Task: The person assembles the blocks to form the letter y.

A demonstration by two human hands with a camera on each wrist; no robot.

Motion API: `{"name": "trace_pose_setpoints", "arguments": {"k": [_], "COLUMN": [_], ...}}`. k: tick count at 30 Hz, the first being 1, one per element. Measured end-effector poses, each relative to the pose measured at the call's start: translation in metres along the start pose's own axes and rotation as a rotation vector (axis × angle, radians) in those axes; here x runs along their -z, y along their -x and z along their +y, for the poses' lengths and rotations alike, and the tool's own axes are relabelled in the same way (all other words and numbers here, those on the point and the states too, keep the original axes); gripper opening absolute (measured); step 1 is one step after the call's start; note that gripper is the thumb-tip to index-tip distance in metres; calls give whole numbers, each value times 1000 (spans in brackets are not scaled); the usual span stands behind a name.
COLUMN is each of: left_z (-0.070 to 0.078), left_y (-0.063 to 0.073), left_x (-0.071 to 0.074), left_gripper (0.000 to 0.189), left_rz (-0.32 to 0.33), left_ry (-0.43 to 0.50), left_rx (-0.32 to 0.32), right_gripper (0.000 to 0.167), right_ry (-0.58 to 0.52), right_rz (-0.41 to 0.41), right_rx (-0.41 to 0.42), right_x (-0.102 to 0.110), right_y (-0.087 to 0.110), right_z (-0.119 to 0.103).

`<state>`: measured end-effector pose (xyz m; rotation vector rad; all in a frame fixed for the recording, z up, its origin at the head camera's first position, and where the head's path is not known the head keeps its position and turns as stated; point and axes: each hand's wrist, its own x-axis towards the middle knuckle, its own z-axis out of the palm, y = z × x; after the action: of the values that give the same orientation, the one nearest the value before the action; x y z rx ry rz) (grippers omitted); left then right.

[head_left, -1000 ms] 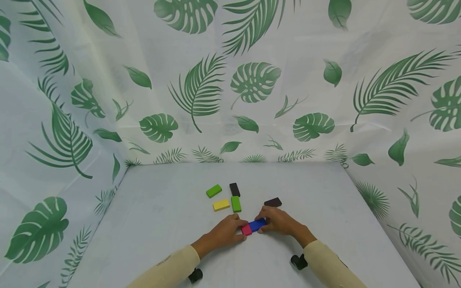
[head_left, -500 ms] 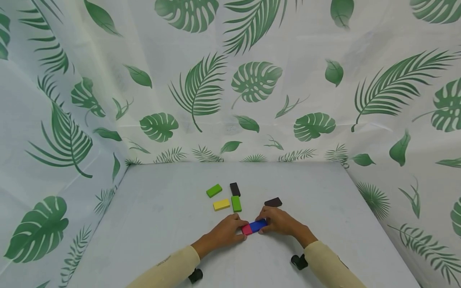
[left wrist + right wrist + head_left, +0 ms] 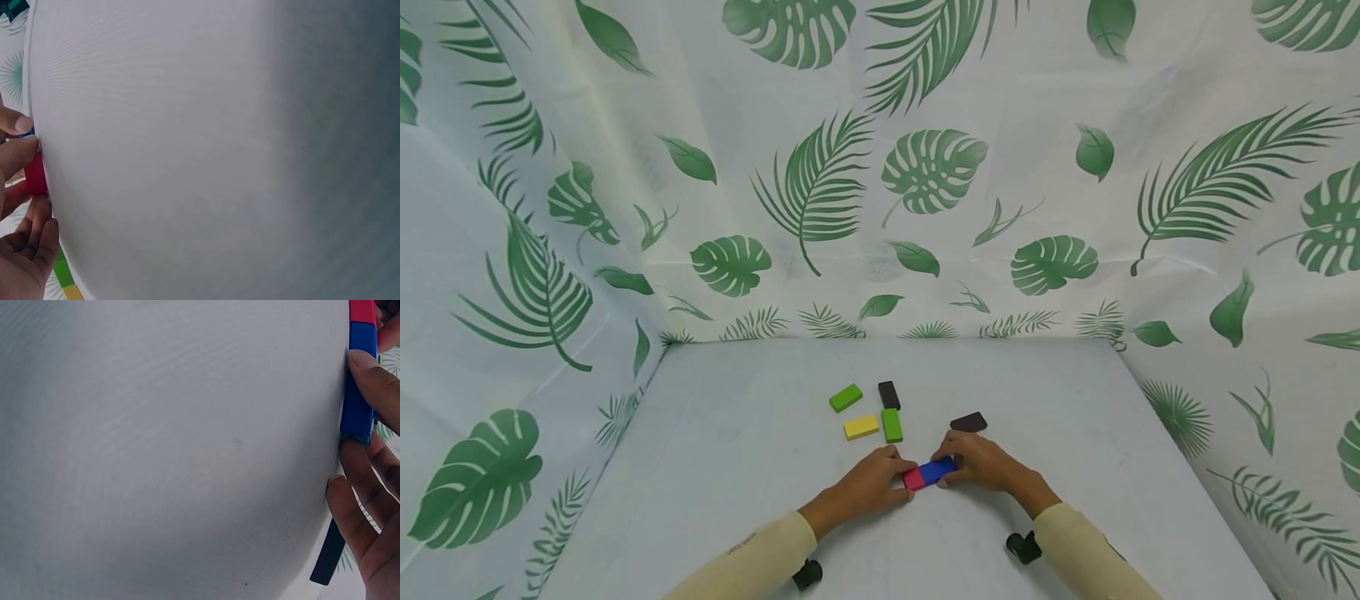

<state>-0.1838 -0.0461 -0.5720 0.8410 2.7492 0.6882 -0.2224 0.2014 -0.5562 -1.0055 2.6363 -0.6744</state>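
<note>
In the head view, a pinkish-red block (image 3: pixel 913 479) and a blue block (image 3: pixel 937 471) lie end to end on the white table, touching in one slanting row. My left hand (image 3: pixel 867 483) pinches the red block between thumb and fingers, hiding its left end. From the other side my right hand (image 3: pixel 987 462) grips the blue block, covering its right end. The left wrist view shows the red block (image 3: pixel 36 174) between my fingers. In the right wrist view my thumb presses the long face of the blue block (image 3: pixel 359 387), with fingers at its end.
Beyond the hands lie a yellow block (image 3: pixel 861 427), a green block (image 3: pixel 892 425), another green block (image 3: pixel 846 397) and a black block (image 3: pixel 889 395). A second black block (image 3: pixel 968 422) sits just behind my right hand. Leaf-printed cloth walls (image 3: pixel 880 283) bound the white table (image 3: pixel 737 433).
The red block has shifted slightly into a straighter line with the blue block. Both hands keep nearly the same place and hold; the other blocks have not moved.
</note>
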Motion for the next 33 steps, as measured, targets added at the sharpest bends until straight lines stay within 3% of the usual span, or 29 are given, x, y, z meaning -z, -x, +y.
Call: {"name": "trace_pose_setpoints", "arguments": {"k": [19,33], "left_z": [3,4], "left_y": [1,2], "left_x": [2,3], "left_gripper": [45,44], "left_rz": [-14,-8], "left_ry": [9,9], "left_rx": [32,20], "right_gripper": [34,39], "right_ry": [4,-13], "right_rz": [2,3], "right_rx": [-15,-42], "right_x": [-2,1], "right_y": [1,3], "right_z": [0,-2]}}
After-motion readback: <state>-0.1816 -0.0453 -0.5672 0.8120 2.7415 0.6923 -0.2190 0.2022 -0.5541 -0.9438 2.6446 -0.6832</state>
